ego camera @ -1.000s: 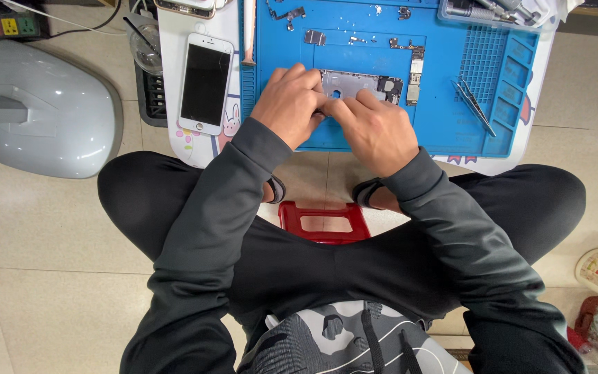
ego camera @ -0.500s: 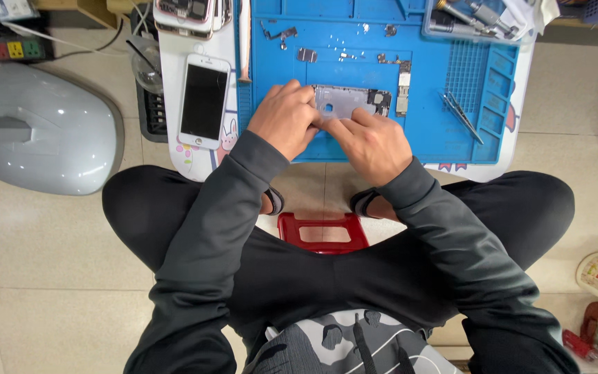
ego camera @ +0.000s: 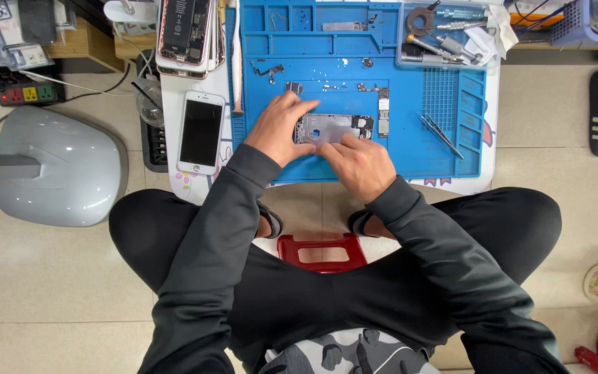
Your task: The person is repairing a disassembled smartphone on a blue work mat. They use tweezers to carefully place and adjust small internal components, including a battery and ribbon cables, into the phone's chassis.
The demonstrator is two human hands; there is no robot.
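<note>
Phone shell (ego camera: 333,129), mid-mat (ego camera: 451,149), is stripped; parts lie loose above it. Left hand (ego camera: 278,131) grips its left end; right hand (ego camera: 354,163) presses its lower edge.

Bright, even light from overhead, with only soft, short shadows under the hands. A white glare patch sits on the grey lamp base (ego camera: 64,166) and faint sheen on the floor tiles (ego camera: 36,298). Focus is sharp throughout; edges bend slightly

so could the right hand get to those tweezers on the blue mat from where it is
Probably yes. The right hand rests on the phone housing, and the tweezers lie apart on the blue mat just to its right, with bare mat between.
</note>
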